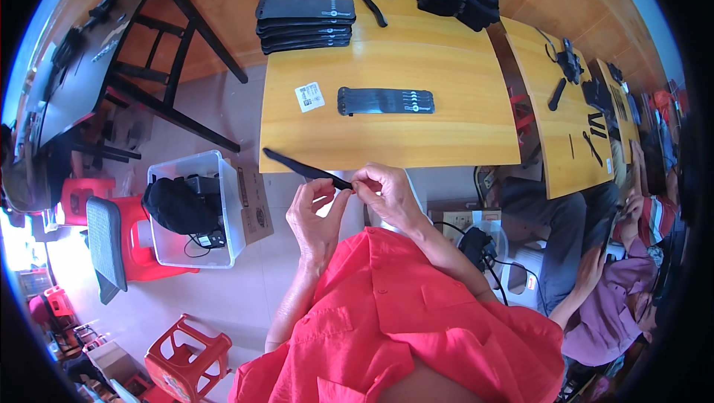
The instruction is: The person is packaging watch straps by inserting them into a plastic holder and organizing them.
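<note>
Head view: left hand (316,213) and right hand (387,193) both pinch one end of a thin black strip (303,169), just off the wooden table (446,83) edge (strip runs toward 10 o'clock). Flat strip bundle (385,100) at 12 o'clock; clear bin (195,213) at 9.

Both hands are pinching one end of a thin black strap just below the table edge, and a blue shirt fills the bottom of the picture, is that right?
Not quite. The shirt is red, not blue, as the head view shows. The rest holds: the left hand and right hand pinch one end of the thin black strap just below the edge of the wooden table.
</note>
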The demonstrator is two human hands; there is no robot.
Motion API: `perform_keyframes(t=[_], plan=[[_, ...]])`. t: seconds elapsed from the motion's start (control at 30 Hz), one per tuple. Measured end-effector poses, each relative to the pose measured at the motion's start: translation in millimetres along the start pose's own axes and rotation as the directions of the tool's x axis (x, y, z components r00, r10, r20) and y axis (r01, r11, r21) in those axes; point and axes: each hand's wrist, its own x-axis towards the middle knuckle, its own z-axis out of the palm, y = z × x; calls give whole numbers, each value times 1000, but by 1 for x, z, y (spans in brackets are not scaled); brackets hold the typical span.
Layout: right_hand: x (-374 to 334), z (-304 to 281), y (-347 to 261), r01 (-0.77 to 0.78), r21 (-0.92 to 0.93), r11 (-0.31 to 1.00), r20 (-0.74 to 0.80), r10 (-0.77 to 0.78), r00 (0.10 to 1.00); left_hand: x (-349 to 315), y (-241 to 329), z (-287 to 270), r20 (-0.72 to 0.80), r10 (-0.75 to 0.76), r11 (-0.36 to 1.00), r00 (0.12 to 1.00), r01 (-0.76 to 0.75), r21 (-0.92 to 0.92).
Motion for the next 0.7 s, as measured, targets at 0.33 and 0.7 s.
perform_keyframes(t=[0.33, 0.7], plan=[[4, 9, -2, 140, 25, 990, -33, -139, 990, 1, -1, -8, 96, -177, 957, 980, 194, -217], [1, 23, 7, 301, -278, 912, -116, -343, 932, -2, 4, 1, 29, -239, 955, 971, 240, -175]])
